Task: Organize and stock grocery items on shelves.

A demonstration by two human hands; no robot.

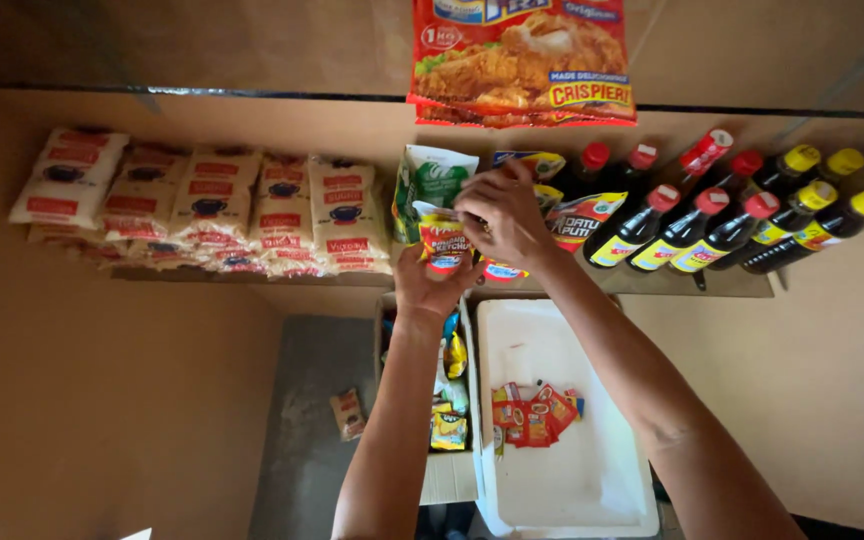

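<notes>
1. Small red-and-yellow sauce sachet (444, 243): upright at the shelf's front edge, clasped from below by the left hand (436, 282).
2. Right hand (505, 215): fingers curled over the sachet's top and neighbouring pouches.
3. Dark red-capped and yellow-capped bottles (687, 228): lying just right.
4. White foam box (552, 350): open below.

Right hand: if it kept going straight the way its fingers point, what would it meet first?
The right hand points left along the shelf, fingers over the red and yellow sauce pouch that the left hand holds up. It would likely meet the green and white pouch first; depth is unclear.
</notes>
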